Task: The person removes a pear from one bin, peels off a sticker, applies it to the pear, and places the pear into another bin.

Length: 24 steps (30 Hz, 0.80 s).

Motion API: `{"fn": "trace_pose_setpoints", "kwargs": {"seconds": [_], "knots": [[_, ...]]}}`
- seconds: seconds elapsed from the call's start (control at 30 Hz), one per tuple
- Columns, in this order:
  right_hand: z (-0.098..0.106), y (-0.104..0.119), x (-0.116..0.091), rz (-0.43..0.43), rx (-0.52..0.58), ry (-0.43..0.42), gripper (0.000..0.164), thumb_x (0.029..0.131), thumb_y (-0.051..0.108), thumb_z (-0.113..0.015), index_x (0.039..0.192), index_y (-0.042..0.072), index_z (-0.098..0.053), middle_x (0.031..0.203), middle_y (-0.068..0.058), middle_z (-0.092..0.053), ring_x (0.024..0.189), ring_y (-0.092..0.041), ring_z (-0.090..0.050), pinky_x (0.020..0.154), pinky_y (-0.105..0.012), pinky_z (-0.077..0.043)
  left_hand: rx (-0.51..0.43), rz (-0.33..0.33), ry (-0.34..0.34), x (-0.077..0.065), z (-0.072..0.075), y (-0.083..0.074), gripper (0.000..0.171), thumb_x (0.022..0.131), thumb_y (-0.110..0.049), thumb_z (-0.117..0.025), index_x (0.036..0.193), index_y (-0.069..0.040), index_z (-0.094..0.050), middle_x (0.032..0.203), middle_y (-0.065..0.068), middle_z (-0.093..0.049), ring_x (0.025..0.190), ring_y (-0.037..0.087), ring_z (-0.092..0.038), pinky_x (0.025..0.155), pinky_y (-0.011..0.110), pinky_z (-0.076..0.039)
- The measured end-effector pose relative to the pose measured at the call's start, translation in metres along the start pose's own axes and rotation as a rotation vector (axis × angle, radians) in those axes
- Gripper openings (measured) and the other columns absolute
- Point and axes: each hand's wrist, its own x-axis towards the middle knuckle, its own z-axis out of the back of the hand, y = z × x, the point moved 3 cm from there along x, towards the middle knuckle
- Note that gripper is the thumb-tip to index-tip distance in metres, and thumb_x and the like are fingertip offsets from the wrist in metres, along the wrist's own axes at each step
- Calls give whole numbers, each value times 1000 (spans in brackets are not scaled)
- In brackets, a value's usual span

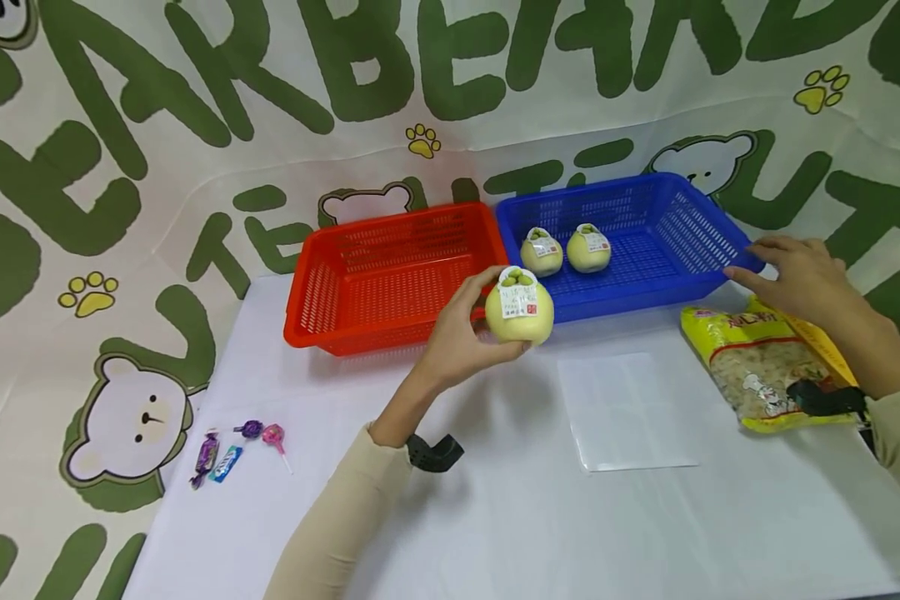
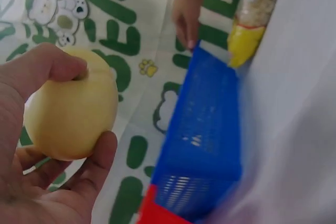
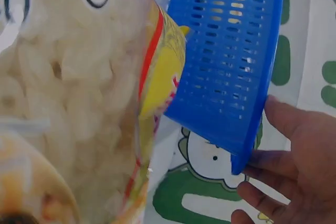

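Observation:
My left hand [image 1: 461, 333] holds a round, pale yellow pear [image 1: 536, 321] above the table, in front of where the two baskets meet. A white label with green fruit printed on it faces up in the head view. In the left wrist view my thumb presses near the hollow of the pear [image 2: 73, 108] while the fingers support it from below. My right hand [image 1: 802, 275] grips the right corner rim of the blue basket [image 1: 690, 292], thumb and fingers on either side of it. Two more labelled pears [image 1: 542, 252] sit inside that basket's left part.
Left of the blue basket stands a red basket [image 1: 390, 287]. A yellow food packet [image 1: 772, 367] lies under my right forearm, beside a clear plastic sheet [image 1: 630, 412]. Several wrapped sweets, including a pink lollipop [image 1: 273, 436], lie at the left. Printed cloth hangs behind.

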Motion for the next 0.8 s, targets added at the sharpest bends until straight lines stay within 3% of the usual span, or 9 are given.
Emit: {"fn": "trace_pose_setpoints", "kwargs": {"seconds": [0.17, 0.3, 0.6, 0.8], "knots": [[-4, 3, -4, -32, 48, -23, 78, 100, 53, -51, 141, -13, -42, 146, -38, -28, 137, -59, -13, 101, -77, -13, 4, 10, -48, 32, 3, -6, 85, 76, -23, -84, 148, -15, -40, 135, 2, -48, 112, 22, -56, 87, 30, -56], [-6, 6, -7, -46, 48, -25, 82, 99, 57, -48, 142, -13, -41, 146, -37, -28, 136, -58, -15, 100, -77, -14, 22, 33, -57, 59, 0, -9, 87, 75, -23, -85, 149, -15, -38, 133, 1, -48, 111, 20, -56, 85, 28, -56], [-5, 8, -6, -44, 17, -52, 79, 99, 55, -50, 138, -14, -45, 143, -37, -33, 131, -58, -21, 90, -72, -22, 190, 38, 22, 137, -25, -22, 95, 73, -26, -84, 152, -16, -32, 141, -1, -43, 111, 14, -51, 87, 21, -50], [-8, 8, -7, -41, 16, -61, 80, 98, 57, -50, 139, -13, -46, 143, -37, -34, 129, -58, -23, 89, -72, -23, 241, 76, 45, 190, -50, -7, 91, 75, -33, -84, 151, -15, -36, 140, -3, -45, 109, 12, -49, 85, 20, -46]]}}
